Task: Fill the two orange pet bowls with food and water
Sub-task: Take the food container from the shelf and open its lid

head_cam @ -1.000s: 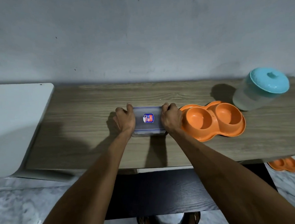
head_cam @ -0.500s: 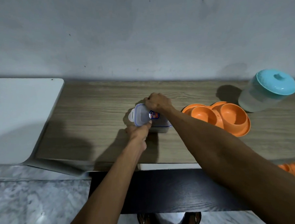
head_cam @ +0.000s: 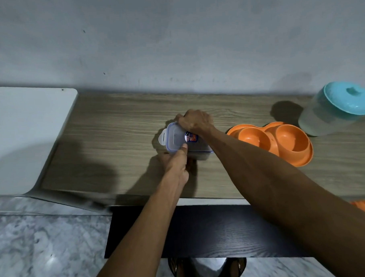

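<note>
The left hand [head_cam: 176,161] sets its grip on the near edge of the clear container [head_cam: 184,142], thumb on the lid [head_cam: 174,137]; the right hand [head_cam: 194,121] clamps the lid's far edge — contents unclear. Right of it on the wood-grain desk [head_cam: 118,130] sit the orange pet bowls [head_cam: 271,142], both empty; farther right, a teal-lidded jug [head_cam: 335,108]. Grey wall [head_cam: 173,44] behind. Compared with half a second ago, little differs — the lid remains tilted.

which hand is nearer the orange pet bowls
Right. The right hand grips the far edge of the container lid, closer to the orange bowls; the left hand is at its near edge.
</note>
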Motion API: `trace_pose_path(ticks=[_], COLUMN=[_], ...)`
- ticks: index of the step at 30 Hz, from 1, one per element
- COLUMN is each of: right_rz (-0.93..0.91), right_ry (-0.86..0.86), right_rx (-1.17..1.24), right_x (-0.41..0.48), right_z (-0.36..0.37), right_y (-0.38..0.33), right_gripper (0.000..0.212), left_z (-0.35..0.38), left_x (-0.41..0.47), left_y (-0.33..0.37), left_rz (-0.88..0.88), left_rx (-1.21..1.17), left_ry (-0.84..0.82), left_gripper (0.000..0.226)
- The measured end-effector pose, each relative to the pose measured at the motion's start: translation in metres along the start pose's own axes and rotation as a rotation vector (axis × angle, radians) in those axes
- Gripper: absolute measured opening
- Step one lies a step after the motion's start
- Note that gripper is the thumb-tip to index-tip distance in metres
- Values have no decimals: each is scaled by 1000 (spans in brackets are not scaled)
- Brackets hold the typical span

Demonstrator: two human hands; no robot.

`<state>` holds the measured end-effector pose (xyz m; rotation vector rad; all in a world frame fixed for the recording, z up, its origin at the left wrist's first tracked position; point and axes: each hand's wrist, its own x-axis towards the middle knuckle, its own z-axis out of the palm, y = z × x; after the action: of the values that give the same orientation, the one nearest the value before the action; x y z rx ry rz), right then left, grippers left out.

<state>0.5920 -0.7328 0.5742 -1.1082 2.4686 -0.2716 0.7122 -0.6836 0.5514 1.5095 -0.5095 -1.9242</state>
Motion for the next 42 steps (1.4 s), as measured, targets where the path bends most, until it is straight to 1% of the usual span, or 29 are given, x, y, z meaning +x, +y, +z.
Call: trace_pose_path(ticks=[2,6,12,15,17,20,23,25,26,28,29,31,34,36,39,42], right_rz=[-7,-9,-44,-95,-86,15,205,298,328,378,384,370,343,346,348,347], right_ry=[11,28,56,88,139,179,119,40,-22,-110,-111,-59,-5,16,18,46], right_rx=[-2,-4,40,94,144,285,414,533,636,795,793,722,641,611,569,569], right_x=[1,1,-2,-13,-23,-34,-46,-58,-65,-76,-77,-74,-74,-73,-76,-74], right_z=[1,3,4,-4,-12,-20,-23,-24,-24,-26,-26,-27,-29,-28,-27,-27], right_y=[0,0,1,2,11,33,53,63,65,64,64,63,59,60,60,63], right_gripper=[53,54,51,47,43,45,54,45,39,34,36,37,33,35,28,26], left_z=[-1,-1,-2,-8,-14,-22,-31,-36,-39,-42,-42,-41,-37,-36,-34,-33], left_x=[3,-2,-13,-16,-20,-30,-46,-52,-54,-57,-57,-58,-58,-57,-61,-63], left_y=[-2,-3,1,6,9,16,24,27,28,30,30,30,30,31,34,36], left_rz=[23,136,176,181,164,223,303,307,304,293,289,283,269,254,283,284], left_rx=[35,121,151,257,320,437,525,544,543,545,545,522,466,488,535,555], left_ry=[-17,-13,-22,-39,-60,-70,-33,-44,-60,-88,-90,-76,-44,-31,-29,-23], left_gripper=[58,54,52,47,45,32,31,32,32,33,33,30,15,18,24,28])
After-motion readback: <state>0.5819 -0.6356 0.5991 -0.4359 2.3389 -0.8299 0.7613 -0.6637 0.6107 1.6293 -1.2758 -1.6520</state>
